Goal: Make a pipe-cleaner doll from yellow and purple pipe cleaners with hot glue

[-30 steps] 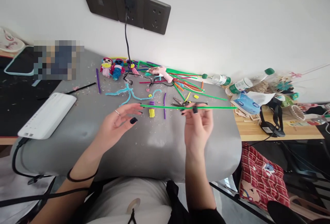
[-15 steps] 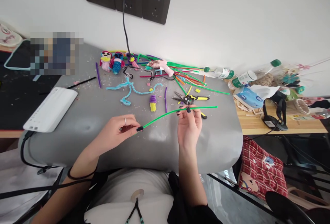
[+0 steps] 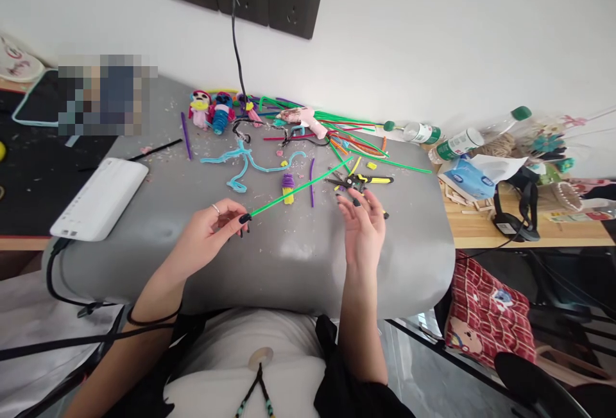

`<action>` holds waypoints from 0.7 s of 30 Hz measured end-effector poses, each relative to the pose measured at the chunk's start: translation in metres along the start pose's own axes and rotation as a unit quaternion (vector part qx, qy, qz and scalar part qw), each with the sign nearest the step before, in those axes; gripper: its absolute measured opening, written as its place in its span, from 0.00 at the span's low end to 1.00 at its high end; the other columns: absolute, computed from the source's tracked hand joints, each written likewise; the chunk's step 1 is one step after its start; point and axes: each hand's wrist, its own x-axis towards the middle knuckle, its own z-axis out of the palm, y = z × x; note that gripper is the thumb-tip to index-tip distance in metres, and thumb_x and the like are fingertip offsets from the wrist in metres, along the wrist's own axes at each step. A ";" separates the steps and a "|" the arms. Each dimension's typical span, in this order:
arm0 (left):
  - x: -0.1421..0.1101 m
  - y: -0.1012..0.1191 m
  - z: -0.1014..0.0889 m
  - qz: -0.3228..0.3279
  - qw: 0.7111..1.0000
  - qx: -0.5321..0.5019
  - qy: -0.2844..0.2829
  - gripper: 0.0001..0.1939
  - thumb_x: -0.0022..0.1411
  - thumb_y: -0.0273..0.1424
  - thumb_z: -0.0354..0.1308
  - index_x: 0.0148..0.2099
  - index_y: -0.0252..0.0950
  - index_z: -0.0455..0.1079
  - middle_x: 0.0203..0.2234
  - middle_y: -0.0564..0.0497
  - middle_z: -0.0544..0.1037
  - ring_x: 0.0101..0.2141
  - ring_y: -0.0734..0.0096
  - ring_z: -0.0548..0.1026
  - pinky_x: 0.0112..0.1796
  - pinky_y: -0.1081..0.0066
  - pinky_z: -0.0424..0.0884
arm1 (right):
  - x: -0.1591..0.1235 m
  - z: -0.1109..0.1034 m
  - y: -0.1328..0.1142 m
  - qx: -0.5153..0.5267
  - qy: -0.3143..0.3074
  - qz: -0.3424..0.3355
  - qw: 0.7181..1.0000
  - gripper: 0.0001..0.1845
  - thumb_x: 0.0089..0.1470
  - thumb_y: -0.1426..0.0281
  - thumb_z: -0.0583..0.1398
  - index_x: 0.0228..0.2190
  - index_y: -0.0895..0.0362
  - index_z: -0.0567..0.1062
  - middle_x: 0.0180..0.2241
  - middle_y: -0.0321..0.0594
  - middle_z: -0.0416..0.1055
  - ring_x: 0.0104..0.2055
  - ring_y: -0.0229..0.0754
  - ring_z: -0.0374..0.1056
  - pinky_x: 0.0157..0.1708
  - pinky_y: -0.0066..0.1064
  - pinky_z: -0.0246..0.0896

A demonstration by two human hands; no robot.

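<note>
My left hand (image 3: 212, 233) pinches the near end of a long green pipe cleaner (image 3: 298, 188), which slants up and right over the grey table (image 3: 289, 264). My right hand (image 3: 363, 228) hovers beside it with fingers spread, holding nothing, just in front of yellow-handled pliers (image 3: 360, 181). A small purple-and-yellow coiled piece (image 3: 287, 188) lies under the pipe cleaner's middle. A light-blue pipe-cleaner figure (image 3: 245, 164) lies behind it.
A pile of coloured pipe cleaners (image 3: 351, 142), a pink glue gun (image 3: 303, 120) and small dolls (image 3: 212, 110) sit at the table's back. A white box (image 3: 99, 198) lies left. Bottles (image 3: 433, 139), tissues (image 3: 469, 177) and clutter crowd the wooden desk (image 3: 520, 238) right.
My right hand has let go of the green pipe cleaner and opened. My left hand now holds it alone by one end, and its far end has swung up and away.
</note>
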 end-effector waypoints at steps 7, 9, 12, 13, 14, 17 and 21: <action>-0.002 0.006 -0.001 0.011 0.999 0.005 -0.035 0.19 0.59 0.50 0.64 0.37 0.39 0.73 0.27 0.51 0.79 0.27 0.68 0.76 0.32 0.70 0.75 | -0.031 0.016 -0.020 -0.341 -0.299 -0.371 0.810 0.15 0.65 0.75 0.62 0.51 0.50 0.75 0.51 0.44 0.78 0.60 0.48 0.71 0.61 0.48 0.65; -0.003 0.010 0.000 0.038 0.998 0.008 -0.053 0.15 0.60 0.45 0.63 0.36 0.38 0.74 0.28 0.51 0.79 0.27 0.68 0.76 0.31 0.72 0.74 | -0.041 0.025 -0.019 -0.380 -0.405 -0.377 0.741 0.15 0.68 0.75 0.59 0.53 0.51 0.75 0.50 0.45 0.80 0.59 0.47 0.72 0.66 0.51 0.59; -0.006 0.017 0.002 0.073 0.996 0.007 -0.059 0.12 0.62 0.42 0.62 0.35 0.38 0.74 0.28 0.51 0.78 0.29 0.69 0.75 0.31 0.73 0.73 | -0.050 0.033 -0.014 -0.397 -0.448 -0.370 0.710 0.13 0.71 0.75 0.55 0.50 0.53 0.77 0.40 0.42 0.81 0.46 0.43 0.75 0.60 0.45 0.64; -0.007 0.019 0.002 0.077 0.996 0.002 -0.054 0.12 0.62 0.41 0.62 0.34 0.38 0.74 0.28 0.51 0.78 0.29 0.69 0.74 0.31 0.73 0.72 | -0.051 0.034 -0.013 -0.397 -0.447 -0.366 0.713 0.13 0.72 0.74 0.54 0.49 0.53 0.78 0.38 0.42 0.81 0.43 0.43 0.74 0.54 0.42 0.67; -0.008 0.020 0.003 0.075 0.996 -0.005 -0.050 0.12 0.62 0.41 0.62 0.34 0.38 0.73 0.28 0.51 0.78 0.28 0.70 0.74 0.30 0.73 0.72 | -0.052 0.034 -0.012 -0.395 -0.443 -0.363 0.718 0.12 0.72 0.73 0.55 0.48 0.53 0.78 0.37 0.42 0.80 0.41 0.43 0.73 0.49 0.40 0.68; -0.009 0.024 0.004 0.065 0.997 -0.027 -0.044 0.12 0.61 0.41 0.63 0.34 0.38 0.73 0.27 0.52 0.77 0.27 0.72 0.72 0.29 0.74 0.70 | -0.051 0.033 -0.011 -0.393 -0.424 -0.361 0.731 0.11 0.72 0.72 0.56 0.47 0.53 0.78 0.38 0.43 0.80 0.39 0.43 0.72 0.41 0.38 0.65; -0.009 0.026 0.007 0.058 0.995 -0.060 -0.062 0.13 0.62 0.42 0.64 0.34 0.37 0.73 0.24 0.53 0.75 0.25 0.73 0.71 0.28 0.74 0.69 | -0.050 0.031 -0.010 -0.391 -0.410 -0.378 0.732 0.10 0.72 0.72 0.56 0.45 0.53 0.78 0.36 0.42 0.80 0.37 0.42 0.70 0.39 0.37 0.62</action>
